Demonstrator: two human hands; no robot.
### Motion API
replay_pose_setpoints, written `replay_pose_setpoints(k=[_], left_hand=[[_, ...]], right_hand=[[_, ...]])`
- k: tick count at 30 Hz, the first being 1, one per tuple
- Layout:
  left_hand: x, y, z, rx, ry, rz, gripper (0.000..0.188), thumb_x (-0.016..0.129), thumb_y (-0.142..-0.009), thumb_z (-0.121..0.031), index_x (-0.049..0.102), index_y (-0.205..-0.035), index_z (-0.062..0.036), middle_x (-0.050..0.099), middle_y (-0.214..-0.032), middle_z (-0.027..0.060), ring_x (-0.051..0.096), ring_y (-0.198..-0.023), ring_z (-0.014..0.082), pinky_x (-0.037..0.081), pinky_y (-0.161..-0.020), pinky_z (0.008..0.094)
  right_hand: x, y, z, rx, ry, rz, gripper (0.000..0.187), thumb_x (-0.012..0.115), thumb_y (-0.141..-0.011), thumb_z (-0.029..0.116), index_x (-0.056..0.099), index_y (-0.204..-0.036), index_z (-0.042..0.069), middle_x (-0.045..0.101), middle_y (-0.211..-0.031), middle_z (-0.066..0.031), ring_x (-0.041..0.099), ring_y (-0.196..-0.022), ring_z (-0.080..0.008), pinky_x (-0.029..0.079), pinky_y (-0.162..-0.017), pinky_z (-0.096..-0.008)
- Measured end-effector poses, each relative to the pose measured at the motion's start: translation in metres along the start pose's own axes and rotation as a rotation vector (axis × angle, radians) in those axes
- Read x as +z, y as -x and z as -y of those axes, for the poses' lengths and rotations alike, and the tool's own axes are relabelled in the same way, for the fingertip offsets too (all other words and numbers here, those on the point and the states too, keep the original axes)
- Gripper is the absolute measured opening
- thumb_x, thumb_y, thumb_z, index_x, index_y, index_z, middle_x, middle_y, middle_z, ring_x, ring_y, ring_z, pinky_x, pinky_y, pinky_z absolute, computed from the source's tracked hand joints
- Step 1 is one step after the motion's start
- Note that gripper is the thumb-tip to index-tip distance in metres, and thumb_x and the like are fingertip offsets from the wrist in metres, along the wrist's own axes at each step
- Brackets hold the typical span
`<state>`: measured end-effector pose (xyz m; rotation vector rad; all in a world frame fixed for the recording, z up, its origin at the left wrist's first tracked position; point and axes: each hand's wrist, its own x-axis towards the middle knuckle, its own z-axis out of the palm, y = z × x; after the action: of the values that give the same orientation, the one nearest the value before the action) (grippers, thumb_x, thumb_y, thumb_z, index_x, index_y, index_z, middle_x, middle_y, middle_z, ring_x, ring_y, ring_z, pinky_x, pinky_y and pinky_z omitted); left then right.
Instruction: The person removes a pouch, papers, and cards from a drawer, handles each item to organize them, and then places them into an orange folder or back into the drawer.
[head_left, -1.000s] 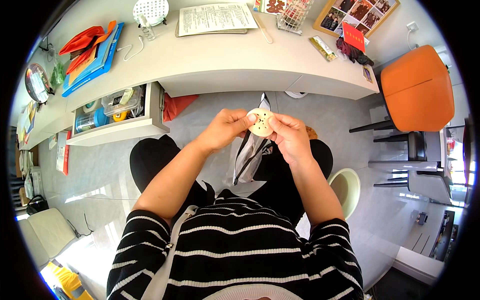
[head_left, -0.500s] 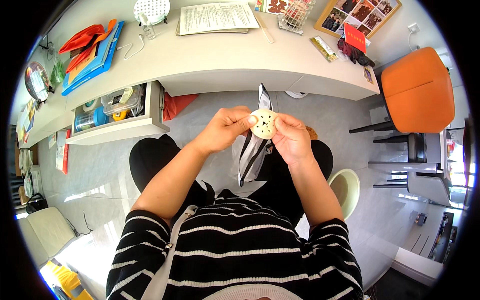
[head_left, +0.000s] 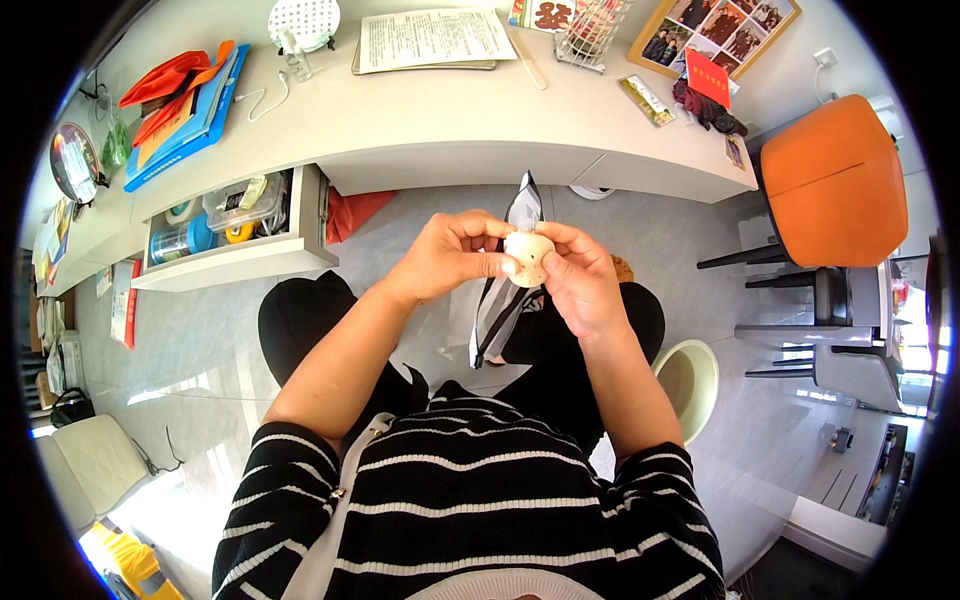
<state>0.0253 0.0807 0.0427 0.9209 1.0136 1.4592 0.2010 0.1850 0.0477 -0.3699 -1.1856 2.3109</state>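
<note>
Between my hands is a round cream-coloured disc with small dark specks, bent so that only part of its face shows. My left hand pinches its left side, thumb in front and fingers curled behind the upper edge. On the other side my right hand grips it, the thumb pressing on the front and the index finger along the top. Behind and below the disc hangs a white and black strip-like bag; I cannot tell whether my fingers hold it too.
Ahead runs a long pale desk bearing papers, folders and a photo frame. An open drawer juts out at left. On the right are an orange chair and a pale green bin beside my leg.
The disc was flat with its speckled face showing; now it is bent between my fingers, fewer specks visible. My right thumb and index finger have shifted inward over it. The hanging bag has shifted slightly.
</note>
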Motion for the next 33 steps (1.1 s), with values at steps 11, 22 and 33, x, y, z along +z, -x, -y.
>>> replay_pose_setpoints(k=[11,22,33], left_hand=[[0.008,0.003,-0.001,-0.047,0.04,-0.026,0.041,0.08,-0.072,-0.013,0.064,-0.108,0.0005,0.06,-0.095,0.0045,0.059,-0.087,0.0121,0.048,-0.076,0.026],[0.005,-0.001,0.013,0.097,-0.06,-0.069,0.031,0.071,-0.075,0.004,0.064,-0.105,0.0012,0.058,-0.096,0.0033,0.058,-0.091,0.0127,0.049,-0.077,0.0268],[0.009,-0.003,0.011,0.085,-0.139,-0.069,0.054,0.08,-0.067,-0.004,0.058,-0.117,-0.0002,0.053,-0.1,0.0044,0.058,-0.093,0.0148,0.052,-0.086,0.0307]], right_hand=[[0.017,0.003,0.008,-0.457,0.617,0.12,0.065,0.07,-0.073,-0.002,0.041,-0.131,0.002,0.04,-0.13,-0.0101,0.042,-0.12,-0.0207,0.035,-0.102,-0.0387],[0.018,0.002,0.007,-0.252,0.686,0.044,0.051,0.074,-0.076,0.008,0.054,-0.122,0.001,0.053,-0.115,-0.0082,0.055,-0.103,-0.0186,0.047,-0.085,-0.0315],[0.004,0.004,0.002,-0.187,0.528,-0.036,0.04,0.064,-0.08,-0.006,0.053,-0.118,-0.003,0.051,-0.118,-0.0102,0.054,-0.108,-0.0193,0.046,-0.092,-0.0317]])
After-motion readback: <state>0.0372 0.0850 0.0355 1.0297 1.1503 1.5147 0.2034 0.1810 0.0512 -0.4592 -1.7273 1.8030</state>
